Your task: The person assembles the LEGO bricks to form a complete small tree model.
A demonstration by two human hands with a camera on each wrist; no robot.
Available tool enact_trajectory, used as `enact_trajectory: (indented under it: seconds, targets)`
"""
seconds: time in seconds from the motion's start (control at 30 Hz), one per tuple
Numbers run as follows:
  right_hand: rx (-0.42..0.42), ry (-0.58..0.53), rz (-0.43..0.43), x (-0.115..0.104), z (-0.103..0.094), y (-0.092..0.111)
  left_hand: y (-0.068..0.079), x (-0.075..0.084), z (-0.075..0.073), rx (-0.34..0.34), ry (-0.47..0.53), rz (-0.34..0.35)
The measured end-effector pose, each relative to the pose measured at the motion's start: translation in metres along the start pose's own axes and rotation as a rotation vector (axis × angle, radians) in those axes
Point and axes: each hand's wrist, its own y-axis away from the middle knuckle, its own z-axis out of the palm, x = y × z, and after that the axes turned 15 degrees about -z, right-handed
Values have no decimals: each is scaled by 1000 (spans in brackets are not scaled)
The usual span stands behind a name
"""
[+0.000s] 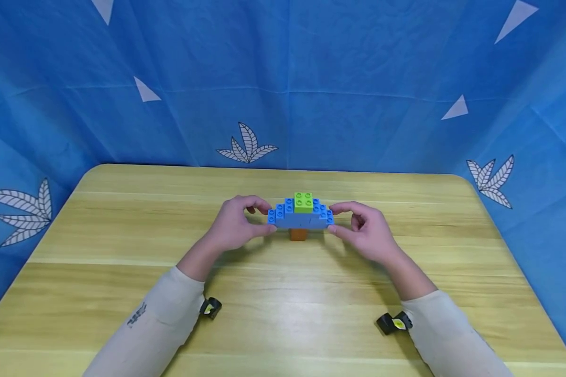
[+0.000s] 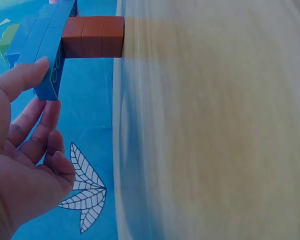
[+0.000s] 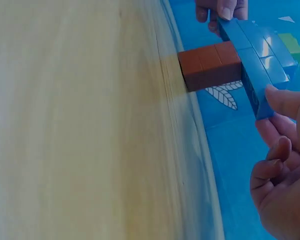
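A toy-brick model stands upright in the middle of the table. Its stem is a stack of brown bricks (image 2: 93, 37), and on that sits a stepped blue brick top (image 1: 292, 220) that narrows upward. One lime-green brick (image 1: 304, 202) crowns it. My left hand (image 1: 236, 222) pinches the left end of the lowest blue layer between thumb and fingers. The opposite end is pinched by my right hand (image 1: 365, 230) in the same way. In the right wrist view, the stem (image 3: 210, 65) meets the tabletop and the blue part overhangs it on both sides.
The wooden table (image 1: 287, 303) has rounded back corners. Behind it and at both sides hangs a blue cloth (image 1: 339, 63) with white triangles and leaf prints. Small black devices (image 1: 210, 308) are strapped at both sleeves.
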Motion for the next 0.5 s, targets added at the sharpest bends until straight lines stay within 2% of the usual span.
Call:
enact_trajectory:
  seconds: [0.2,0.43,0.5]
  targets:
    - [64,-55,66,3,8,-3,-2,1,3,29,52,-78]
    - [155,-122,216,34,24,-5,-4,1,10,104,148,-178]
    - [166,-133,249,36,27,-6,-4,0,12,120,190,-204]
